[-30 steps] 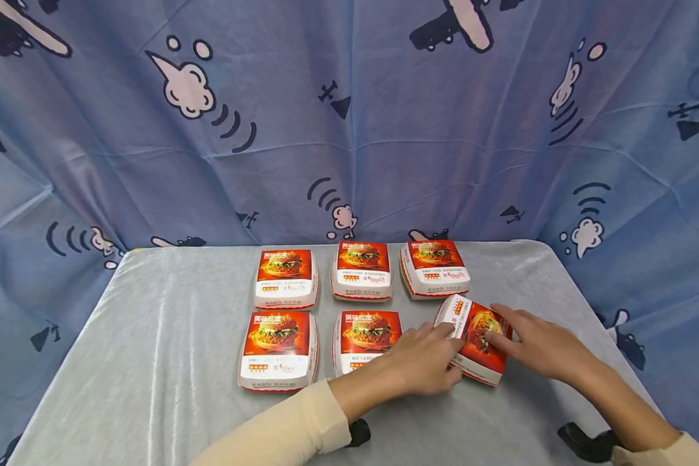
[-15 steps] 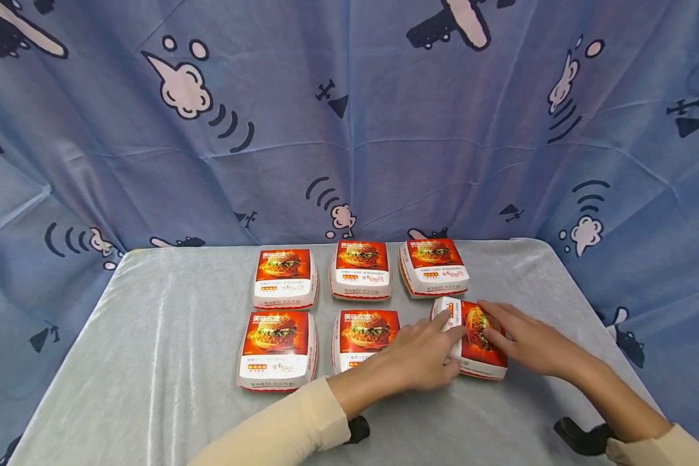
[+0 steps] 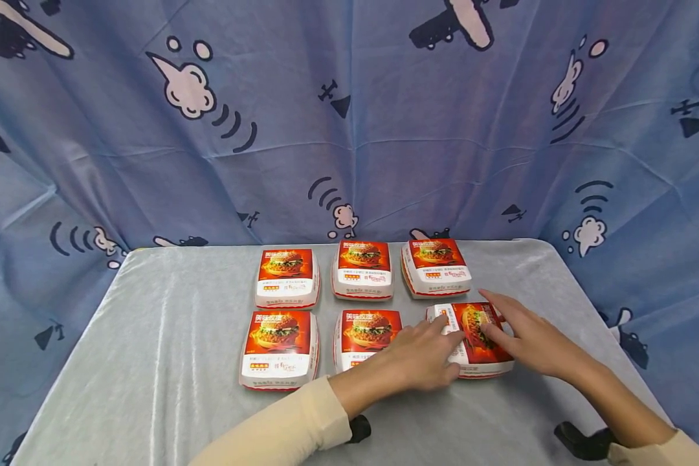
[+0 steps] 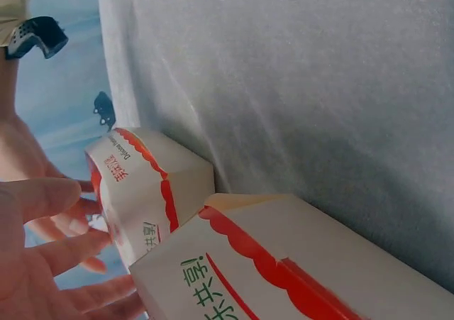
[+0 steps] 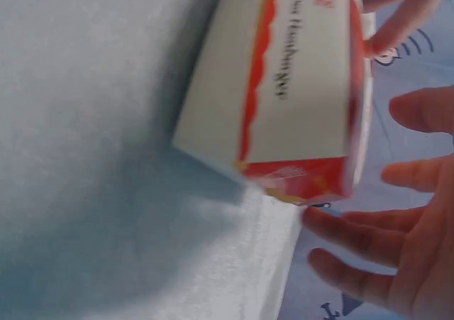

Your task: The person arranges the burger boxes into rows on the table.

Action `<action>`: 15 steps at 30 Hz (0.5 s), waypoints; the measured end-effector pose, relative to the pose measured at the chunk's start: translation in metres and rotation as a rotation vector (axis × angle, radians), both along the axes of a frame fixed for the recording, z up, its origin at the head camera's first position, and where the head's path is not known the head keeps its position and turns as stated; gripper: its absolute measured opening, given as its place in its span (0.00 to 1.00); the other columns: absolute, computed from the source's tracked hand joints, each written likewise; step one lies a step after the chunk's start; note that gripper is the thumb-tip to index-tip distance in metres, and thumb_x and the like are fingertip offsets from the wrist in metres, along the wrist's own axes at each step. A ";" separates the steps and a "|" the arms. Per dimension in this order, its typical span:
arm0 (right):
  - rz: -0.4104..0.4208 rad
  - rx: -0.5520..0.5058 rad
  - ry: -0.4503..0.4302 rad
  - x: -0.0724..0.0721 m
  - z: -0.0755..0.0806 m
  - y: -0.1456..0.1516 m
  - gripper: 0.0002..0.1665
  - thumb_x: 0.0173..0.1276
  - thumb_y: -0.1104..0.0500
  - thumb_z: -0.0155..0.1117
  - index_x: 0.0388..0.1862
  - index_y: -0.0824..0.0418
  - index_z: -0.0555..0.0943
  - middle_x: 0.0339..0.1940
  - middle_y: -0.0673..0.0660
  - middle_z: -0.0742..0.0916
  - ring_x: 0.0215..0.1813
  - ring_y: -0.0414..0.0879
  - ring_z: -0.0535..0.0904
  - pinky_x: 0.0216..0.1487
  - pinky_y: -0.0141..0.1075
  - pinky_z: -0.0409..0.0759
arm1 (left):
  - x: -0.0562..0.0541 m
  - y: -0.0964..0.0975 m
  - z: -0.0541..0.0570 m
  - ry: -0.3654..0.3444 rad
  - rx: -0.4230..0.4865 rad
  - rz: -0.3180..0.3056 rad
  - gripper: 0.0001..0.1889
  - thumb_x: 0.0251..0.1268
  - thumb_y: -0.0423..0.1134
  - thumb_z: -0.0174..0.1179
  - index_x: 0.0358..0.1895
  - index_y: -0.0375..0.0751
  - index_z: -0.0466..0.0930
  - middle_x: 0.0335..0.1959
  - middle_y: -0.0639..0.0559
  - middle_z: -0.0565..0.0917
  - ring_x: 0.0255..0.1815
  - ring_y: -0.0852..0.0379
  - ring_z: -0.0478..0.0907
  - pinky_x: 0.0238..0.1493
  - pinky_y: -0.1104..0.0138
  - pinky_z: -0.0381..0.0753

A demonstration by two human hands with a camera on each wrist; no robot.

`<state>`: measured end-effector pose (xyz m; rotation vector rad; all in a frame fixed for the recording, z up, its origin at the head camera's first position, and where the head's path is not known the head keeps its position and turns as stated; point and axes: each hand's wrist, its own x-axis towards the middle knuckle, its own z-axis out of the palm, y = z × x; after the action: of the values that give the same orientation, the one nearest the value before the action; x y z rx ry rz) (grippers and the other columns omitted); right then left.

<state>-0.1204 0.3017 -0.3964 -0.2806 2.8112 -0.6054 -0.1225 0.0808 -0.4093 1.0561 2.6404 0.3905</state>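
Note:
A red-and-white burger box [image 3: 479,336] lies on the front right of the table, its printed picture turned sideways. My left hand [image 3: 422,356] reaches over the front middle burger box [image 3: 364,336] and rests its fingertips on the white end of the turned box. From the other side, my right hand [image 3: 530,336] spreads its fingers round the red end, thumb over the lid. In the right wrist view the right hand's fingers [image 5: 369,235] are loosely straight beside the box corner. The left wrist view has the turned box [image 4: 142,185] beyond the nearer box's side [image 4: 255,263].
Behind stand three matching burger boxes, at left [image 3: 287,278], middle [image 3: 362,270] and right [image 3: 435,268]. Another box [image 3: 278,349] is at the front left. Grey-white cloth covers the table [image 3: 122,362]; a patterned blue curtain [image 3: 349,129] hangs behind it.
The front right box has turned from a slant to nearly square with the others, and its far left corner has come away from the back right box. My right fingers have spread wider.

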 end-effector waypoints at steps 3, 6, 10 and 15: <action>-0.004 -0.007 -0.016 0.001 0.003 0.003 0.44 0.72 0.44 0.62 0.74 0.70 0.62 0.63 0.74 0.76 0.53 0.63 0.79 0.46 0.56 0.82 | 0.001 0.000 0.000 0.016 0.011 -0.001 0.28 0.66 0.55 0.61 0.70 0.61 0.72 0.70 0.52 0.69 0.67 0.54 0.71 0.58 0.58 0.76; 0.000 -0.018 -0.050 0.003 0.003 0.005 0.43 0.70 0.44 0.64 0.73 0.70 0.63 0.57 0.71 0.80 0.46 0.55 0.81 0.36 0.45 0.83 | 0.002 0.000 0.001 0.037 0.026 -0.007 0.27 0.66 0.53 0.61 0.69 0.60 0.73 0.68 0.52 0.71 0.64 0.55 0.73 0.56 0.59 0.78; 0.018 -0.038 -0.063 0.004 -0.001 0.007 0.42 0.70 0.47 0.66 0.72 0.70 0.64 0.58 0.71 0.80 0.47 0.54 0.80 0.36 0.42 0.82 | 0.001 -0.001 0.001 0.059 0.042 -0.023 0.26 0.67 0.51 0.60 0.68 0.58 0.74 0.65 0.53 0.73 0.63 0.55 0.72 0.55 0.60 0.78; 0.050 -0.042 -0.049 0.005 -0.004 0.009 0.42 0.70 0.50 0.65 0.74 0.71 0.63 0.65 0.74 0.75 0.59 0.66 0.76 0.52 0.61 0.78 | -0.001 -0.002 0.000 0.020 0.053 -0.021 0.28 0.68 0.51 0.59 0.72 0.57 0.70 0.73 0.54 0.67 0.74 0.52 0.61 0.66 0.57 0.71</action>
<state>-0.1158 0.3109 -0.4002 -0.3385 2.7387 -0.6519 -0.1236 0.0786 -0.4089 1.1088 2.6474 0.4504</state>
